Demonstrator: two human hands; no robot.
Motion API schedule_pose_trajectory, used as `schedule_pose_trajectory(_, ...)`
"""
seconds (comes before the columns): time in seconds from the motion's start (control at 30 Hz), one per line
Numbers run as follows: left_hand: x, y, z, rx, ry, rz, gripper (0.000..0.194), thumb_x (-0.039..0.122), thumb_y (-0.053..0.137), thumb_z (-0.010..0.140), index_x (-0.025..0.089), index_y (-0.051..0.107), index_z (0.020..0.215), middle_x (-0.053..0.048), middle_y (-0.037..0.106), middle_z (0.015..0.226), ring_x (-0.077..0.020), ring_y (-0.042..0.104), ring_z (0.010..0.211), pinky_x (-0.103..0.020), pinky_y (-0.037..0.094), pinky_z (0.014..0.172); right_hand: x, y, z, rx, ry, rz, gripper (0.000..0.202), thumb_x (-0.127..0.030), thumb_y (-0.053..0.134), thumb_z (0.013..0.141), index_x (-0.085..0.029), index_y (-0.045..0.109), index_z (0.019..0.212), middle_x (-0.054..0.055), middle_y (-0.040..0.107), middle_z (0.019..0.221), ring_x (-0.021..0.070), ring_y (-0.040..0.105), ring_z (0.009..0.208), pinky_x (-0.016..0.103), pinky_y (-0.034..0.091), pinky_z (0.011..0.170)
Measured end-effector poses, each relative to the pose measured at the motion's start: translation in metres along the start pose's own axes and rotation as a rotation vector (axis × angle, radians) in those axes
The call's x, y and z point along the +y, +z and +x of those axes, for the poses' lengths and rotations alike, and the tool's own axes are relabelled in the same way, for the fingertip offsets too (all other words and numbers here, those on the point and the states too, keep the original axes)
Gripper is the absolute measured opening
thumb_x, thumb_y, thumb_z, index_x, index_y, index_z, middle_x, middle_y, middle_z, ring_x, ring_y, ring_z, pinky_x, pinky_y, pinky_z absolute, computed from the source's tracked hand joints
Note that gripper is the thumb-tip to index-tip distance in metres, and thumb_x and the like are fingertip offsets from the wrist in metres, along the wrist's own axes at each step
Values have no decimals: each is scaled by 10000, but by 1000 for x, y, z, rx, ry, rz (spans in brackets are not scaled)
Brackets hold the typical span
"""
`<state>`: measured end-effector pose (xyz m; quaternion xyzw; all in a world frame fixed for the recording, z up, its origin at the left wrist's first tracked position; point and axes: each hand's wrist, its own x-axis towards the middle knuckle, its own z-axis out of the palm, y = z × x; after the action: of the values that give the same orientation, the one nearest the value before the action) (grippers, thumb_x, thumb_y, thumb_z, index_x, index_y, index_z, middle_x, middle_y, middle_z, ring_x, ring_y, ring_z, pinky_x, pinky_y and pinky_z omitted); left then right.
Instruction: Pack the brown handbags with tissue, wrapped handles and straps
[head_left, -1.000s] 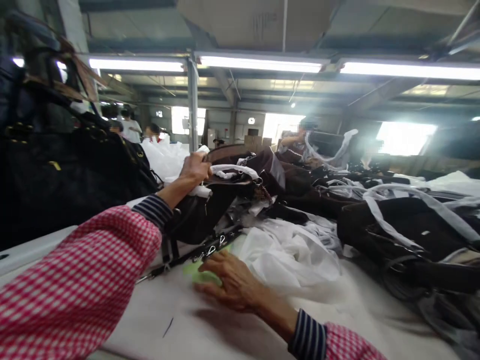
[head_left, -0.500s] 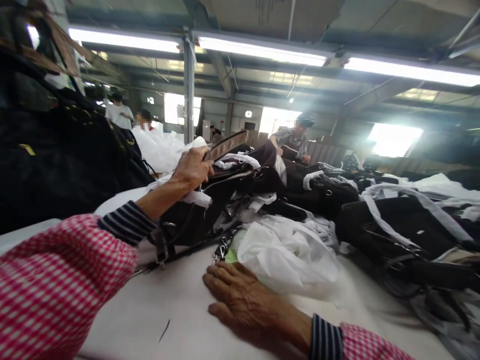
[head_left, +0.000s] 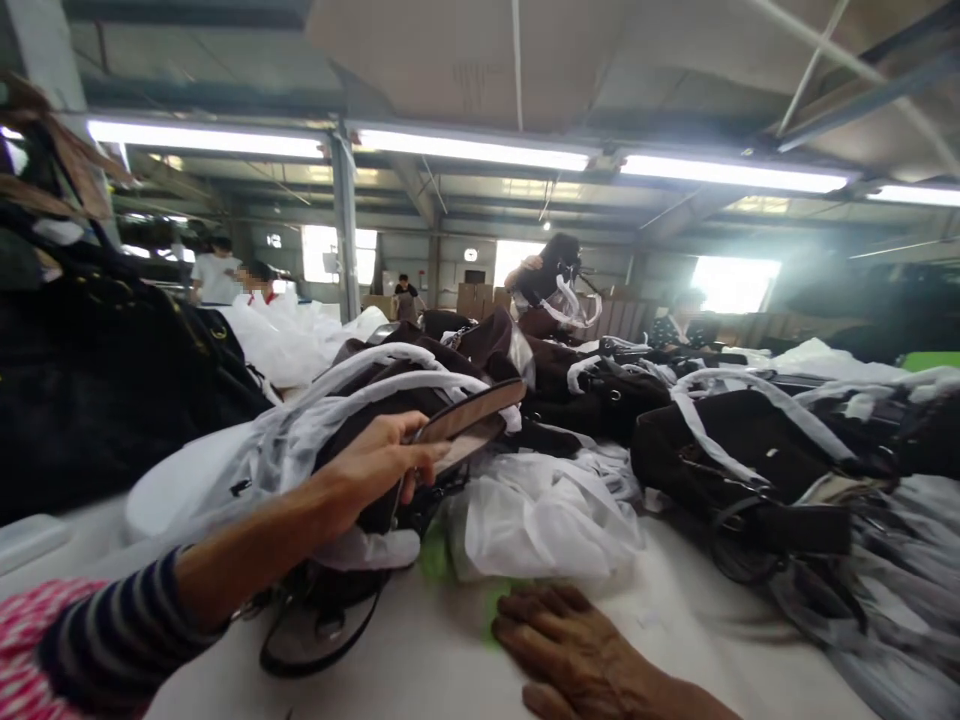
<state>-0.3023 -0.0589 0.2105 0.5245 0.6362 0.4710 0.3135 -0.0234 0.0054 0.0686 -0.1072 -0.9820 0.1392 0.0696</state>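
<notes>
My left hand (head_left: pixel 386 462) is closed on the upper edge of a black handbag (head_left: pixel 352 425), its fingers curled round the rim beside a tan-lined flap. White wrapping covers the bag's raised handles (head_left: pixel 397 360), and a dark strap (head_left: pixel 330 655) loops down onto the white tabletop (head_left: pixel 435 665). Lower right, my right hand (head_left: pixel 581 640) lies flat, palm down, fingers stretched out on the table. A bit of green material (head_left: pixel 495 600) shows by its fingertips. Just beyond is a crumpled heap of white wrapping (head_left: pixel 547 520).
Another black handbag (head_left: pixel 750 440) with wrapped handles stands on the right. A large black bag (head_left: pixel 112 370) fills the left side. More dark bags (head_left: pixel 570 390) pile up behind. Across the table a person holds up a black bag (head_left: pixel 555 270); others are farther back.
The handbag in my left hand has come nearer and turned, with its wrapped handles now upright. My right hand stays flat on the table. The person opposite has lifted a bag.
</notes>
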Motion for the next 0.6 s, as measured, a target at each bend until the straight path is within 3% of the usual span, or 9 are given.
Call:
schedule_pose_trajectory(0.1,-5,18,-16,-7,-41,-70,372,420,816,657,178,648,884,52,581,605,-103,462,496,-212,328,479,6,8,-3,80,-31,-18,334,-435,537,1026,-261,662,1281,73,700,1296,223,653,1174,322,473,1033)
schedule_pose_trajectory(0.2,-14,26,-25,62,19,-175,431,306,851,613,185,649,974,34,643,740,-138,557,649,-228,409,577,0,5,0,289,-47,72,274,-370,503,1029,-211,723,1062,75,738,991,174,688,878,250,507,748)
schedule_pose_trajectory(0.27,-19,24,-27,46,56,-282,523,278,852,596,207,610,1054,26,668,842,-162,598,736,-251,460,640,-8,-8,7,439,29,237,290,-358,501,1023,-181,729,993,73,712,865,151,663,755,233,487,654)
schedule_pose_trajectory(0.33,-25,16,-27,16,79,-328,538,298,843,613,228,571,1072,60,611,776,-149,563,681,-253,451,619,-15,-27,18,555,192,499,295,-413,559,991,-171,726,1024,63,694,817,143,650,675,227,486,583)
schedule_pose_trajectory(0.43,-31,4,-29,0,125,-114,347,290,784,702,228,579,976,105,405,616,-113,419,568,-233,355,554,-17,-53,43,654,353,902,445,-524,697,870,-161,698,1127,96,707,970,181,695,728,212,491,484)
schedule_pose_trajectory(0.53,-36,0,-34,-176,198,239,91,307,640,870,221,645,899,41,555,748,-152,542,723,-270,448,685,-12,-62,65,645,357,1124,528,-553,726,832,-164,674,1185,122,686,1107,210,704,841,200,505,467)
schedule_pose_trajectory(0.6,-41,3,-36,-271,298,447,209,324,505,970,233,687,923,-17,645,957,-197,612,920,-317,499,859,-10,-59,73,610,346,1206,509,-531,704,863,-183,655,1231,102,680,1078,184,677,815,181,485,449)
